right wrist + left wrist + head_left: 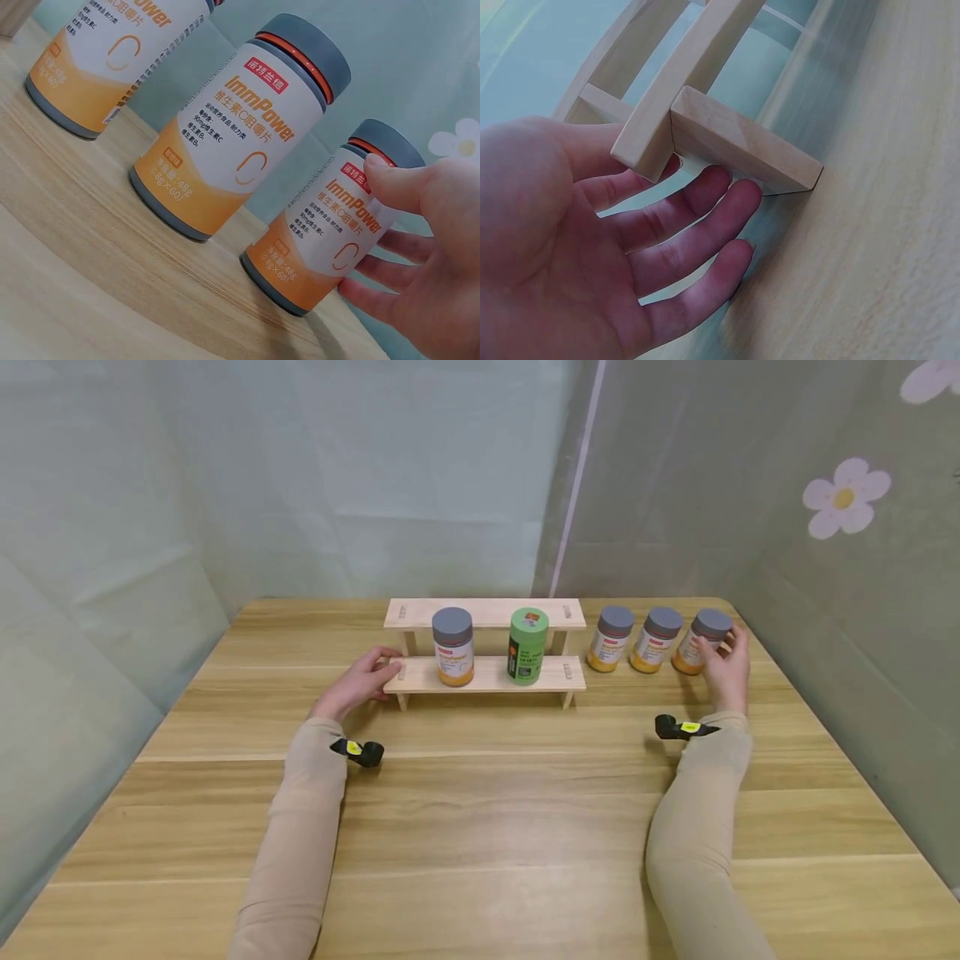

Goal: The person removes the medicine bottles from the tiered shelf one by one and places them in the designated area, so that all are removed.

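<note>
A two-tier wooden rack (484,681) carries a grey-lidded vitamin bottle (453,647) and a green canister (528,646) on its lower step. At the rack's left end, my left hand (363,680) grips the edge of the lower step. The left wrist view shows the fingers of this hand (592,232) bent beside the rack's leg (742,142). To the right, my right hand (727,670) holds the rightmost vitamin bottle (330,217), thumb in front near the lid and fingers around its far side. That bottle stands upright on the table.
Two matching vitamin bottles (610,639) (240,127) stand in a row between the rack and my right hand. The rack's upper step (484,612) bears nothing. Pale curtains (375,468) surround the wooden table (495,827) at the back and sides.
</note>
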`<control>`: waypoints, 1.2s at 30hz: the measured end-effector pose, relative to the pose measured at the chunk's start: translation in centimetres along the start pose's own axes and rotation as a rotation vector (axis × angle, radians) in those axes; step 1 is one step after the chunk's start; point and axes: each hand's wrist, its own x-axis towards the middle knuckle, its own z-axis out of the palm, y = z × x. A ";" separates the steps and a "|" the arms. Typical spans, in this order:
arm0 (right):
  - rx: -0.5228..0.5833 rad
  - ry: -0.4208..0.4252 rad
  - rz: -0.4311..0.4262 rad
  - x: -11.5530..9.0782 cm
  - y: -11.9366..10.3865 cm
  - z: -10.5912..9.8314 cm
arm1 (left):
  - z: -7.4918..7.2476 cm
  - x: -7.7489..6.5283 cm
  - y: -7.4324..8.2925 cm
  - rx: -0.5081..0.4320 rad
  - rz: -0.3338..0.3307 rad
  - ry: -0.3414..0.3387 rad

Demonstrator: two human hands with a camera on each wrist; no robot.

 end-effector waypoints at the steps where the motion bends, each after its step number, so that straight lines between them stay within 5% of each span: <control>1: 0.000 0.004 -0.002 0.0 0.0 0.0 | 0.0 0.0 0.0 0.003 0.002 -0.001; 12: 0.003 0.036 0.032 -0.6 -1.6 -0.9 | 0.0 0.0 0.3 0.029 0.007 0.011; 24: 0.156 0.274 -0.018 -1.9 -6.4 -2.5 | 0.0 0.3 0.0 0.024 -0.002 0.018; 32: 0.072 0.225 -0.042 -2.7 -8.3 -1.9 | 0.0 0.2 -0.3 0.008 0.005 0.014; 36: 0.117 0.199 -0.073 -2.9 -8.6 -1.3 | 0.0 0.1 -0.4 0.000 0.012 0.012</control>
